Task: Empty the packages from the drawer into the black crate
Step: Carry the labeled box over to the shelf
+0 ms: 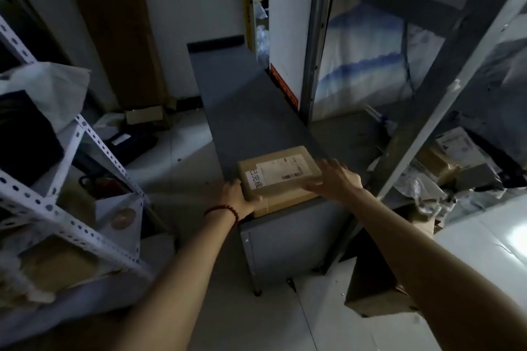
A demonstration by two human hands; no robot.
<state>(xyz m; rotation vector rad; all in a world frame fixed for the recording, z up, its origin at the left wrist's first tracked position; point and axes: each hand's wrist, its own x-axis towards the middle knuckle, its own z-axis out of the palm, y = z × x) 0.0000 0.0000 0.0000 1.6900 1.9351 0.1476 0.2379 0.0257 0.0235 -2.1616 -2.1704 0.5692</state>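
Left hand [238,196]: clamped on the near left corner of the package [278,174], thumb on top, fingers curled under the edge. A red bead bracelet [225,209] sits on that wrist.

Right hand [333,177]: fingers apart and nearly straight, laid over the package's right edge, gripping nothing.

Package: flat brown carton with a white label [281,169] on top and handwritten characters at the label's left end. It lies at the near end of the grey surface [245,111], the top of a narrow cabinet [285,236]. A brown face shows below it; whether this is a second carton cannot be told.

Left rack [85,134]: white perforated frame, holding pale bags and brown parcels. Right rack [427,94]: grey frame, holding grey and white bags. An open box [373,293] stands on the floor [185,168] beside the cabinet; its contents are too dark to tell.
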